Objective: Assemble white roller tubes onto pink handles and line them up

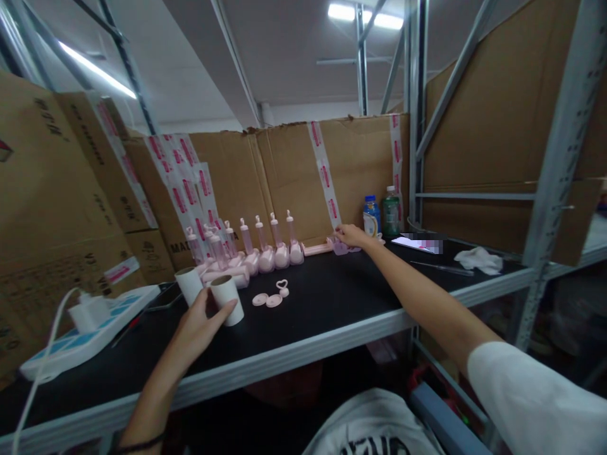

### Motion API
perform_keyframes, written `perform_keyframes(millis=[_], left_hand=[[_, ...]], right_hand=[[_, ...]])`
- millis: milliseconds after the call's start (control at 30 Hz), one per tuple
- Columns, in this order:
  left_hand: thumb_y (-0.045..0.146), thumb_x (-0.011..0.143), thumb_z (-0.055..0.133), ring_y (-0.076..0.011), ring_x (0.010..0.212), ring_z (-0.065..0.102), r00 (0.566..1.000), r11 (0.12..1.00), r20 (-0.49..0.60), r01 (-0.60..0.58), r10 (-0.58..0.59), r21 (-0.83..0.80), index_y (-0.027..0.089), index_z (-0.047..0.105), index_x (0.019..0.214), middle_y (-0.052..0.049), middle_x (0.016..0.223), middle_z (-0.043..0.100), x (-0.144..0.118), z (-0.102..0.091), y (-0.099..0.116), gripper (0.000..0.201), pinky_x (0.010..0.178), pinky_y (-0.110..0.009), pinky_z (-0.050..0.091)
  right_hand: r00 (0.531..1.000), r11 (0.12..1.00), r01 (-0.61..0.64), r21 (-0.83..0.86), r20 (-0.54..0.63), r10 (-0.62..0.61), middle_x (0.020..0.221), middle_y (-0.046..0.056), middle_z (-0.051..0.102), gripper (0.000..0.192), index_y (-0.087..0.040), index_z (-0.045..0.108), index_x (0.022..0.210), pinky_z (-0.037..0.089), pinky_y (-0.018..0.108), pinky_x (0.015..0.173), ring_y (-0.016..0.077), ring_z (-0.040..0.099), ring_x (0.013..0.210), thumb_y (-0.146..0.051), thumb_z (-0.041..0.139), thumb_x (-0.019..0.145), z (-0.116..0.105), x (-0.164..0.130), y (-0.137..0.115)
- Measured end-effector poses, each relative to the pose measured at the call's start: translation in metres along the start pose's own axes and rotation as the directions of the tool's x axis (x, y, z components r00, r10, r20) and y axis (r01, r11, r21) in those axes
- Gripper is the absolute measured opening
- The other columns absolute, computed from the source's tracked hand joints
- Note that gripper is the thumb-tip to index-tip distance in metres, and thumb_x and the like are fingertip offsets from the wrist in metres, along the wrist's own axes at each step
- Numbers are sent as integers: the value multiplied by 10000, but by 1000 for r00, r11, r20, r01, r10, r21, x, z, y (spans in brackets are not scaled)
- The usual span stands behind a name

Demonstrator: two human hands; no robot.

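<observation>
My left hand is closed around a white tube standing upright on the black shelf top, the thumb along its front. A second white tube stands just behind that hand. At the back, my right hand reaches down with bent fingers onto clear pinkish parts; whether it grips one I cannot make out. To the left of it lies a long pink piece. Several pink bottle-like items with clear stems stand in a row. Flat pink discs and a small heart-shaped ring lie in front.
A white power strip with a plugged-in charger is at the left. Two bottles, one blue-capped and one green, stand at the back right. Tweezers and a crumpled tissue lie at the right. Cardboard walls enclose the back.
</observation>
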State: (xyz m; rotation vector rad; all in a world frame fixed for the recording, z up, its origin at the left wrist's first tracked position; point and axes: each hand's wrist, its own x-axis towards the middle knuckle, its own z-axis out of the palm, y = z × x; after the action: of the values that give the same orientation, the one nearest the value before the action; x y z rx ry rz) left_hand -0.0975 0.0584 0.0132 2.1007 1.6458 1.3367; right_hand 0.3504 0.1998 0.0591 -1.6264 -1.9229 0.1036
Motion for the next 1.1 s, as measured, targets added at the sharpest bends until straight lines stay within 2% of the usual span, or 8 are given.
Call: perform_keyframes(millis=[133, 467, 633, 800, 933, 1100], left_hand=[[681, 753, 691, -336, 1047, 696, 1000, 1000, -7, -25, 25, 13, 199, 625, 1185, -91, 1110, 740, 0, 1, 0, 651, 934, -466, 569], [703, 793, 636, -317, 1033, 699, 1000, 998, 19, -3, 2, 55, 190, 579, 1243, -102, 1147, 722, -1, 0, 3, 684, 927, -428, 551], [699, 793, 639, -316, 1027, 702, 1000, 998, 15, 3, -4, 67, 196, 585, 1205, -90, 1111, 728, -1, 0, 1, 653, 911, -412, 553], [687, 799, 638, -325, 1070, 695, 1000, 998, 15, -15, 14, 61, 201, 575, 1241, -100, 1179, 719, 1, 1, -2, 660, 939, -420, 550], [681, 796, 642, -324, 1080, 695, 1000, 998, 12, -4, 3, 67, 200, 577, 1253, -101, 1188, 720, 1, 1, -2, 666, 961, -424, 544], [657, 802, 647, -315, 1093, 693, 1000, 998, 24, -7, 6, 55, 211, 577, 1240, -91, 1205, 716, 0, 0, -2, 629, 965, -412, 542]], right_hand=[[1000, 1000, 6, 5, 29, -6, 896, 82, 783, 380, -172, 678, 1221, 526, 229, 686, 170, 729, 706, -459, 516, 1032, 2, 4, 4], [995, 992, 82, 93, 50, -87, 695, 45, 735, 355, -169, 707, 1097, 497, 226, 611, 159, 676, 586, -483, 564, 1013, 7, 9, 8], [990, 983, 110, 150, 69, -121, 740, 80, 753, 364, -144, 710, 1005, 479, 234, 556, 151, 649, 541, -481, 573, 1010, 10, 14, 6], [970, 960, 158, 231, 145, -195, 717, 82, 759, 431, -126, 703, 967, 454, 215, 495, 126, 611, 495, -521, 539, 1022, 12, 18, -1], [923, 923, 186, 338, 262, -282, 731, 95, 776, 561, -116, 722, 1012, 420, 211, 446, 119, 587, 475, -639, 519, 990, 12, 17, -9], [792, 841, 153, 518, 445, -419, 806, 100, 793, 659, -127, 721, 1111, 401, 196, 449, 113, 596, 523, -734, 552, 918, 5, 1, -30]])
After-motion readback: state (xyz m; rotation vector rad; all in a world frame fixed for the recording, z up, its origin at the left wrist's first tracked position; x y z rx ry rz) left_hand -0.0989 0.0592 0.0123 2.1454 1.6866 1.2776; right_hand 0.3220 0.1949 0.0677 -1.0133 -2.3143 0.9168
